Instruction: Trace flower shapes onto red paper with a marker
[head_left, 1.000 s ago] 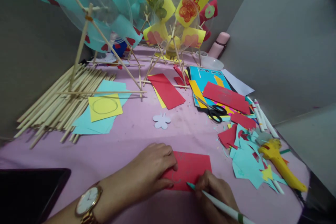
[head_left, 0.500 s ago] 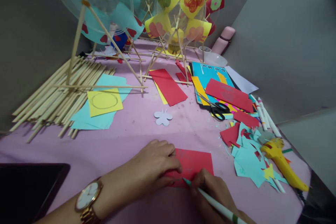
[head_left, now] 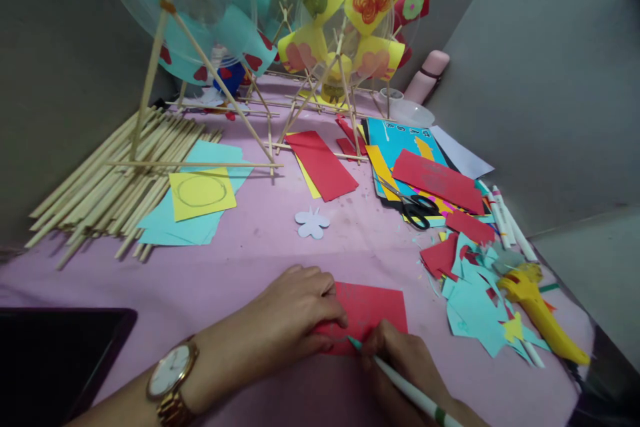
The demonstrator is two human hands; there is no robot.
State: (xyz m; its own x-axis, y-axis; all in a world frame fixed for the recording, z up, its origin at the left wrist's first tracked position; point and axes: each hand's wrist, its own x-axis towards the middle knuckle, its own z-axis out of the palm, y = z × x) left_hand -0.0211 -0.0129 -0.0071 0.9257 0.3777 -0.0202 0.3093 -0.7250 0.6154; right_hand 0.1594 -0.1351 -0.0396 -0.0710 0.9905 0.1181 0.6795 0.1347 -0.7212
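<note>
My left hand (head_left: 305, 310), with a watch (head_left: 173, 370) on its wrist, presses its curled fingers on the left part of a red paper (head_left: 373, 307). Faint drawn lines show on that sheet. A white felt-tip pen (head_left: 400, 380) with a green tip is gripped by my right hand (head_left: 405, 360). Its tip rests at the paper's lower part, just right of my left fingertips. Beyond the sheet lies a pale butterfly-shaped cutout (head_left: 312, 223). My palms hide the lower-left part of the sheet.
Black-handled scissors (head_left: 417, 208), paper scraps (head_left: 475, 303) and a yellow glue gun (head_left: 543, 313) lie right. Wooden sticks (head_left: 90, 200) and a yellow sheet (head_left: 203, 193) lie left. Stick stands with paper pinwheels (head_left: 345, 20) rise behind. A dark tablet-like slab (head_left: 55, 367) sits at front left.
The view has shifted very slightly. Both hands stay over the red paper, and the pen tip keeps almost the same spot.
</note>
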